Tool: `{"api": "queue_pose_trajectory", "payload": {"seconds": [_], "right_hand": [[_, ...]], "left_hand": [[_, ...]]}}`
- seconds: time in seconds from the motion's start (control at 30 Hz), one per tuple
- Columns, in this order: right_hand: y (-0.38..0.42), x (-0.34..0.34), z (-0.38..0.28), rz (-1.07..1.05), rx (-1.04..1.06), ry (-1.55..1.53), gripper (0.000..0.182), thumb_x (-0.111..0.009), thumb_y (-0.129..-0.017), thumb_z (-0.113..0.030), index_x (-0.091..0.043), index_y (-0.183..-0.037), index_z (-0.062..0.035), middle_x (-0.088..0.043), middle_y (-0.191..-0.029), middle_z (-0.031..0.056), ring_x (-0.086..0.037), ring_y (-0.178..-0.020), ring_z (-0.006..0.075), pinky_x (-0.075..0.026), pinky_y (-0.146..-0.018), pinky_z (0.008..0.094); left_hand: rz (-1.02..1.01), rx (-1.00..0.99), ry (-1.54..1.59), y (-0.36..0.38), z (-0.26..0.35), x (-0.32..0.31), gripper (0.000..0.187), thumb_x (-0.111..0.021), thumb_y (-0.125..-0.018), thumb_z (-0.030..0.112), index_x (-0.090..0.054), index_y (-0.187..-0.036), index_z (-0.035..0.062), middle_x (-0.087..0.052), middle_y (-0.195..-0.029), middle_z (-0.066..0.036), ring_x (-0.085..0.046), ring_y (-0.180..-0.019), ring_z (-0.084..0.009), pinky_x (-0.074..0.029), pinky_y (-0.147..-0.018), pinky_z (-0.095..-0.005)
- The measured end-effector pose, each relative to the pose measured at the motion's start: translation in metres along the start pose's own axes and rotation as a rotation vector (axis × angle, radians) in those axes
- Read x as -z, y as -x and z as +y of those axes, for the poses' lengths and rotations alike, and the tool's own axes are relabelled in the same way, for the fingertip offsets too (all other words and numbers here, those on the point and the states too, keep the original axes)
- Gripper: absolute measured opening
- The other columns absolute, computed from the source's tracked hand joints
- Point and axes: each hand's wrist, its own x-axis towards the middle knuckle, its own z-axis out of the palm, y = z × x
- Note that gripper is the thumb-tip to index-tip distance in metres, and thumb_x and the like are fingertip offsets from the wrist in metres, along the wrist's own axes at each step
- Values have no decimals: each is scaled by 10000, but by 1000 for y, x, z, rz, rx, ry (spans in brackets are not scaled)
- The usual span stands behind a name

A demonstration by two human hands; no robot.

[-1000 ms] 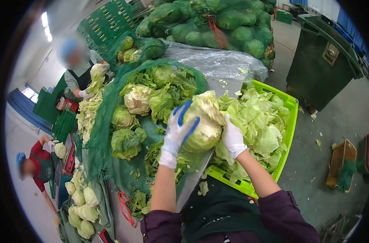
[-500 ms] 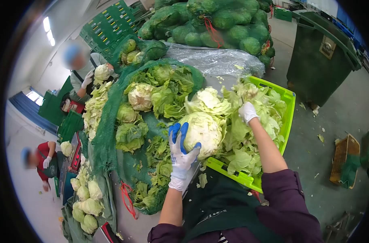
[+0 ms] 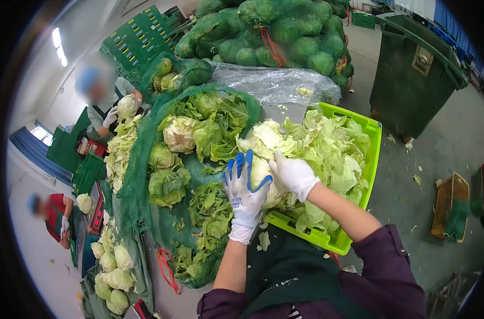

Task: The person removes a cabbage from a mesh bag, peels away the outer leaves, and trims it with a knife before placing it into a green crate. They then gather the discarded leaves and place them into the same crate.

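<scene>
A pale, partly stripped cabbage (image 3: 259, 170) lies between my hands at the left edge of the bright green crate (image 3: 370, 173). My left hand (image 3: 245, 194), in a white glove with blue fingertips, cups its near left side with fingers spread. Over its right side, my white-gloved right hand (image 3: 296, 176) is closed on a thin, dark-edged tool that looks like a knife (image 3: 260, 157), mostly hidden by the hand and leaves. Loose cabbage leaves (image 3: 335, 154) fill the crate. Another trimmed cabbage (image 3: 266, 133) sits just beyond, partly covered by leaves.
Left of the crate, a green net sack (image 3: 133, 186) lies open around whole cabbages (image 3: 179, 134) and leaves. Full net sacks (image 3: 284, 32) are stacked behind. A dark green bin (image 3: 414, 80) stands at right. Two co-workers (image 3: 101, 98) are at left, one holding a cabbage.
My right hand has moved left and toward me, from above the leaves in the crate onto the cabbage. My left hand stays against the cabbage, which is now more covered.
</scene>
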Motion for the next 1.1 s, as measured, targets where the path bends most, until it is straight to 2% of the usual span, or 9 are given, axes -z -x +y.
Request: {"api": "queue_pose_trajectory", "payload": {"seconds": [0.13, 0.37, 0.43, 0.6, 0.73, 0.83, 1.0, 1.07, 1.1], "right_hand": [[-30, 17, 3, -70, 93, 99, 388, -435, -931, -311, -650, -1005, 2, -669, -853, 224, -661, -791, 357, -529, -673, 434], [-82, -19, 101, -125, 196, 362, 496, -358, -968, -383, -640, -1003, 23, -665, -855, 224, -657, -783, 354, -497, -745, 441], [-50, -7, 91, -83, -196, -211, 501, -384, -969, -403, -644, -901, 20, -655, -755, 206, -665, -671, 309, -508, -674, 411], [13, -45, 57, 419, -164, -572, 336, -526, -936, -305, -607, -898, 20, -592, -630, 214, -599, -555, 332, -473, -560, 423], [58, -65, 28, 691, 12, -452, 350, -498, -953, -272, -543, -1175, -5, -568, -639, 212, -570, -581, 381, -427, -538, 461], [85, -64, -6, 419, -53, -423, 564, -466, -966, -306, -309, -1407, 8, -591, -670, 218, -578, -591, 392, -455, -556, 466], [43, -80, -11, 331, -70, -277, 625, -448, -965, -341, -244, -1420, 37, -595, -629, 226, -590, -575, 406, -477, -538, 488], [28, -78, -6, 310, -37, -206, 542, -420, -975, -268, -267, -1409, 17, -631, -769, 250, -598, -556, 369, -489, -499, 445], [13, -92, 12, 431, 217, 154, 436, -381, -976, -186, -333, -1358, 18, -624, -956, 278, -609, -558, 325, -502, -472, 401]], "left_hand": [[5, 36, 60, 2, 5, 6, 676, -760, -695, 260, -519, -1311, 118, -473, -1352, -135, -391, -1255, -351, -263, -1073, -473], [86, 7, 189, 56, -14, 28, 639, -769, -700, 215, -532, -1273, 63, -464, -1325, -188, -388, -1241, -362, -318, -1049, -443], [8, 141, 231, 50, -22, 57, 702, -793, -677, 209, -512, -1302, 64, -476, -1241, -196, -431, -1181, -345, -377, -1005, -418], [-25, 11, 66, 29, -52, 48, 599, -776, -688, 240, -585, -1228, 65, -444, -1291, -208, -479, -1157, -350, -409, -974, -420], [-26, 169, 161, 7, -72, 21, 427, -678, -782, 270, -636, -1154, 66, -475, -1304, -221, -479, -1184, -359, -409, -971, -428], [-94, 244, -52, -25, -43, 29, 353, -570, -884, 263, -617, -1155, 42, -554, -1211, -201, -541, -1117, -348, -439, -944, -404], [-158, 267, -124, -38, -37, 21, 334, -517, -907, 302, -641, -1098, 58, -581, -1173, -191, -551, -1089, -341, -437, -936, -410], [-128, 283, -91, -34, -39, 17, 322, -519, -900, 284, -641, -1076, 44, -581, -1175, -188, -548, -1077, -348, -431, -939, -415], [-101, 286, -114, -31, -39, 16, 316, -525, -890, 270, -640, -1071, 37, -582, -1172, -184, -542, -1078, -352, -428, -939, -414]]}}
